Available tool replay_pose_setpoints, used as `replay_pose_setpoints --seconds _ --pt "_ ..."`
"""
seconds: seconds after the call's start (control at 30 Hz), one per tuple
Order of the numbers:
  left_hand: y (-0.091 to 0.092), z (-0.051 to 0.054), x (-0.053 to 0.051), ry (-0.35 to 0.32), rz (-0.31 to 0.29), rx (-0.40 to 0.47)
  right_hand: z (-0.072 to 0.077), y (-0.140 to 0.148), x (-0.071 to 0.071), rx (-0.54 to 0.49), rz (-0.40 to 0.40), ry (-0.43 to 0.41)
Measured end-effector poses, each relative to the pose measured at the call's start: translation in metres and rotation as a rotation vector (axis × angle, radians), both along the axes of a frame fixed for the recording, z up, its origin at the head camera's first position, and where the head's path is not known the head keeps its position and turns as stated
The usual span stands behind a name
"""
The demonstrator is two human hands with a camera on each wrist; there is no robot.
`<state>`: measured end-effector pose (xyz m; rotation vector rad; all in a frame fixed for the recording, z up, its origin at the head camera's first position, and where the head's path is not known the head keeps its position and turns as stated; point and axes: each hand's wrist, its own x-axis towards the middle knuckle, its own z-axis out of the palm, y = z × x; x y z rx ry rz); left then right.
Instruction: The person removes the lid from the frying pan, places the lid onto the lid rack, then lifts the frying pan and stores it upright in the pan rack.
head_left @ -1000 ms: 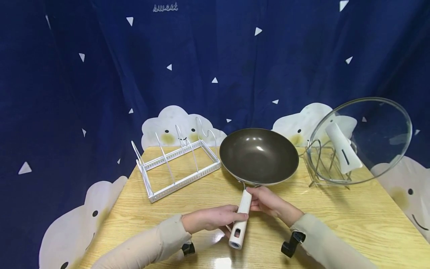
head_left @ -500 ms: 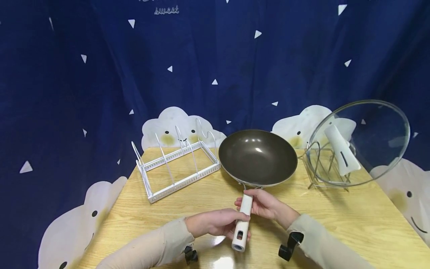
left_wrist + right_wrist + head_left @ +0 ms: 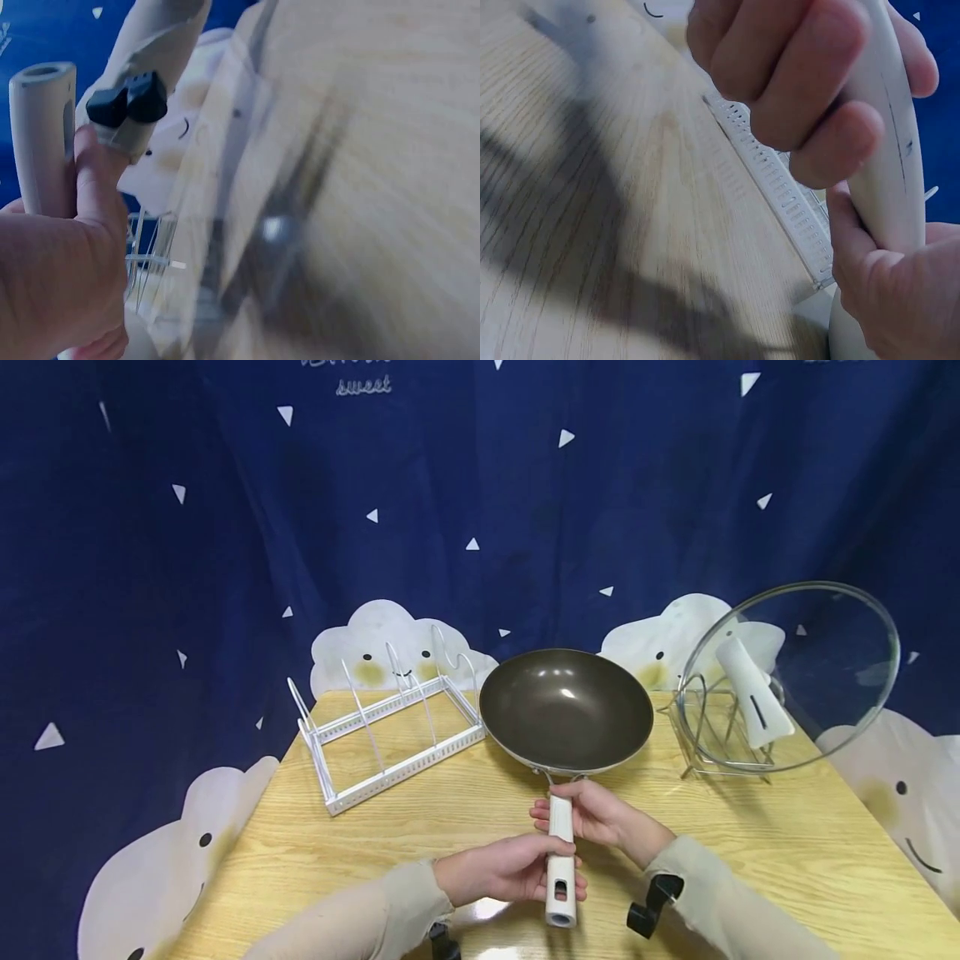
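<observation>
A deep frying pan [image 3: 566, 710] with a dark inside lies level with the middle of the table, slightly tilted toward me. Whether its base touches the table cannot be seen. Its pale handle [image 3: 561, 860] points toward me. My left hand [image 3: 517, 866] grips the handle's rear half, thumb on top and fingertips out on the right side. Closer to the pan, my right hand [image 3: 600, 814] holds the handle's front end, with fingertips showing on its left. In the left wrist view the handle [image 3: 45, 142] rises above the tabletop; the right wrist view shows fingers curled round the handle [image 3: 889, 142].
Left of the pan stands a white wire rack [image 3: 408, 777] with upright dividers, close to the pan's rim. On the right, a glass lid [image 3: 832, 668] with a white handle leans in a small metal rack [image 3: 701, 752]. A blue curtain [image 3: 450, 460] hangs behind the wooden table [image 3: 420, 835].
The handle's rear end has swung to the right, so the handle now points straight at me. My left hand moved right with it. My right fingertips have come out past the handle's left side.
</observation>
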<state>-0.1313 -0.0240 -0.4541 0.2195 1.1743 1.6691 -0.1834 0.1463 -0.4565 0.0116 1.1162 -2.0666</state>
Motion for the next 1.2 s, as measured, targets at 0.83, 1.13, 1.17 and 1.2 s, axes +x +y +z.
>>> replay_pose_setpoints --seconds 0.83,1.13,1.17,1.2 --pt "0.045 -0.007 0.024 -0.106 0.286 0.155 0.003 0.02 -0.004 -0.027 0.049 0.003" --pt "0.056 -0.005 0.029 -0.105 0.344 0.089 -0.008 0.026 -0.008 0.027 0.094 0.072" --pt "0.057 -0.006 0.03 -0.116 0.349 0.098 -0.009 0.027 -0.008 0.011 0.105 0.076" --pt "0.057 -0.006 0.031 -0.127 0.357 0.11 -0.01 0.027 -0.008 -0.011 0.12 0.079"
